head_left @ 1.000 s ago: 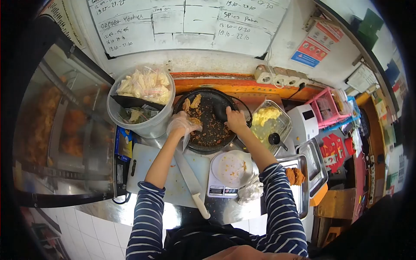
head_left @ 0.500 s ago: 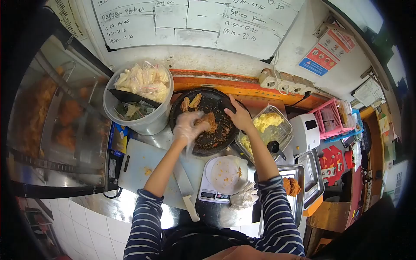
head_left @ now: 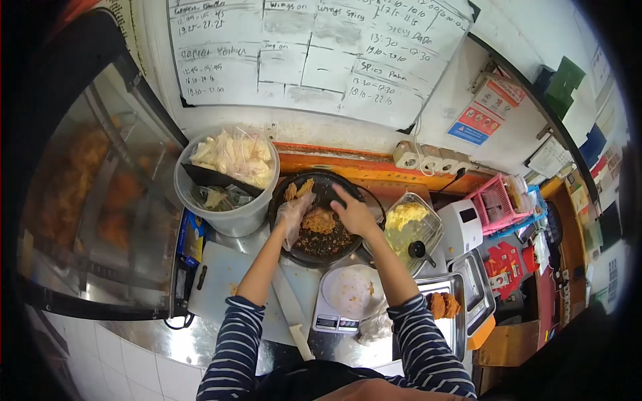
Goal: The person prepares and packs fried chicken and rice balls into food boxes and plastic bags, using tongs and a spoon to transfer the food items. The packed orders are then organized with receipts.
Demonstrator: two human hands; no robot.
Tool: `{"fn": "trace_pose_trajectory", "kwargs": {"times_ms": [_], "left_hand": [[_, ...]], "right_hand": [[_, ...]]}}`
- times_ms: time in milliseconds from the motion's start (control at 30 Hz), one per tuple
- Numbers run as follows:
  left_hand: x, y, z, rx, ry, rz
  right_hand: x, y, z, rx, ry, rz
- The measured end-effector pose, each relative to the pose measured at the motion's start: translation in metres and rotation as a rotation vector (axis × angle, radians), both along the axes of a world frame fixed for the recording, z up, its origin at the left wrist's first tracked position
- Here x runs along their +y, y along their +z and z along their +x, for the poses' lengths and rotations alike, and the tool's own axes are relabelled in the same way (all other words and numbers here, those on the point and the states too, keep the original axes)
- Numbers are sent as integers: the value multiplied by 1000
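A dark round stone dish (head_left: 321, 252) holds crumbs, fried pieces (head_left: 299, 189) at its upper left and a crumbly brown heap (head_left: 319, 220) in the middle. Inside its left side is my left hand (head_left: 293, 212), in a clear plastic glove, beside the heap; its fingers are blurred, and whether they hold anything is unclear. My right hand (head_left: 353, 212) is bare, over the dish's right part, with fingers spread and nothing in them.
Left stands a bucket (head_left: 235, 220) of bagged food. Nearer are a cutting board (head_left: 231, 267), a knife (head_left: 289, 304) and a scale (head_left: 336, 323). To the right are a yellow-food container (head_left: 428, 235), a black ladle (head_left: 417, 250) and a metal tray (head_left: 457, 337) with fried pieces.
The view has tilted up, showing more whiteboard. My left hand has drawn back from the brown heap toward the dish's left side. My right hand has moved off the rim, over the dish, fingers spread.
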State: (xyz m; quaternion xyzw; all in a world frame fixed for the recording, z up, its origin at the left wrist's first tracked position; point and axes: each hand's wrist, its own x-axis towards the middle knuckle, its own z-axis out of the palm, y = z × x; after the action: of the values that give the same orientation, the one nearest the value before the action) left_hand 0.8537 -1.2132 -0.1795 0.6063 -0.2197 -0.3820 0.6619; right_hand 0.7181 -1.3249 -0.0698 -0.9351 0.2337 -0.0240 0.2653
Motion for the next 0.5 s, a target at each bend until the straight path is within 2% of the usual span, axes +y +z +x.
{"fn": "trace_pose_trajectory", "kwargs": {"times_ms": [67,100,133,167,233,300,333,367,400,467,500], "left_hand": [[7,30,-12,252,67,-5],[4,19,-6,248,19,-21],[0,-3,0,253,18,-16],[-6,-25,6,252,-42,-44],[-9,-21,5,250,-103,-29],[-10,-34,-1,237,-143,-53],[-14,-27,3,203,-180,-92],[-15,-23,2,203,-175,-99],[-11,-6,-6,237,-87,-123],[-7,-2,-13,283,2,-125],[-7,-4,-12,311,0,-165]], "right_hand": [[16,38,-8,-152,-157,60],[27,33,-10,-223,-201,23],[29,-1,-7,-182,-206,8],[28,-42,-7,-17,-172,3],[28,-52,1,192,-162,59],[10,-58,-1,164,-91,117],[1,-44,4,114,-14,158],[-3,-33,2,105,-52,175],[2,-10,0,111,-45,172],[18,30,-6,-75,-196,171],[27,39,-3,-22,-302,238]]}}
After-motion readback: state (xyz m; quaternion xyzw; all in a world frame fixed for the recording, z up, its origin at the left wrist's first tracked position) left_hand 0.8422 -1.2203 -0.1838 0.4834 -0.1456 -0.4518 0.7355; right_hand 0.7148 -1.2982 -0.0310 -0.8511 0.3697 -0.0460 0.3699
